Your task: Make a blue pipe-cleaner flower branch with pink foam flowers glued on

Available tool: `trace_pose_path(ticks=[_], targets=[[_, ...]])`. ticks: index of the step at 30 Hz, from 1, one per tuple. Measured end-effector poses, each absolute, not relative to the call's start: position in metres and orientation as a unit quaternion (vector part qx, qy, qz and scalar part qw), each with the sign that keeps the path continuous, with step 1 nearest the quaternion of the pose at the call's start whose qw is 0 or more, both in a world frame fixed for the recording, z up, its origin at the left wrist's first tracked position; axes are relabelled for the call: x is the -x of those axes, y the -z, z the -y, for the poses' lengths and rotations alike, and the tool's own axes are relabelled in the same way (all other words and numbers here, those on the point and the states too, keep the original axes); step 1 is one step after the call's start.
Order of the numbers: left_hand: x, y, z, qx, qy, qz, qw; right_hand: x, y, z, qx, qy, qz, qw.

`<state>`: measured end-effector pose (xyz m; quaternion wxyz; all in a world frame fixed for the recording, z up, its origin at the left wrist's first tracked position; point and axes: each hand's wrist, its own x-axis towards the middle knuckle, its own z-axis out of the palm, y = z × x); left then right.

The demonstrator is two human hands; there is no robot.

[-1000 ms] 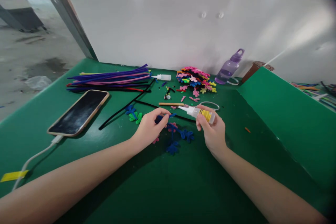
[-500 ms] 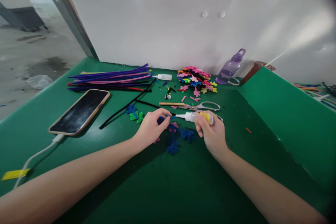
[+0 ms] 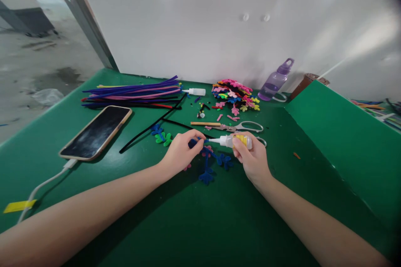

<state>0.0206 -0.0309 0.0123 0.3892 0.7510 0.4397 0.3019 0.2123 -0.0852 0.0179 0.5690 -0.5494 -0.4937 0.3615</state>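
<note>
Between thumb and fingers, my left hand (image 3: 181,150) pinches a blue pipe-cleaner piece (image 3: 206,175) with flower-shaped ends, which hangs down over the green table. My right hand (image 3: 253,156) is closed around a small glue bottle (image 3: 228,141) with a white nozzle and yellow label. The nozzle points left, its tip at the blue stem by my left fingertips; whether it touches is too small to tell. Pink petals show behind the blue piece. Blue and green pipe-cleaner flowers (image 3: 163,138) lie left of my left hand.
Beyond my hands lie scissors (image 3: 232,127), black pipe cleaners (image 3: 140,133), a pipe-cleaner bundle (image 3: 131,94), a second glue bottle (image 3: 197,91) and a pile of colourful flowers (image 3: 234,94). A phone (image 3: 96,132) rests left. A purple bottle (image 3: 275,80) and green panel (image 3: 344,146) stand right.
My right hand has brought the glue bottle slightly left, so its nozzle tip is closer to my left fingertips. My left hand keeps its pinch in place.
</note>
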Motion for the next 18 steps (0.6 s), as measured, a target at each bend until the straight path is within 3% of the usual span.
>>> trace_pose_path(ticks=[18], targets=[[-0.0203, -0.0125, 0.0299, -0.752, -0.306, -0.443, 0.38, -0.2132, -0.0173, 0.0856, 0.559, -0.341, 0.512, 0.556]])
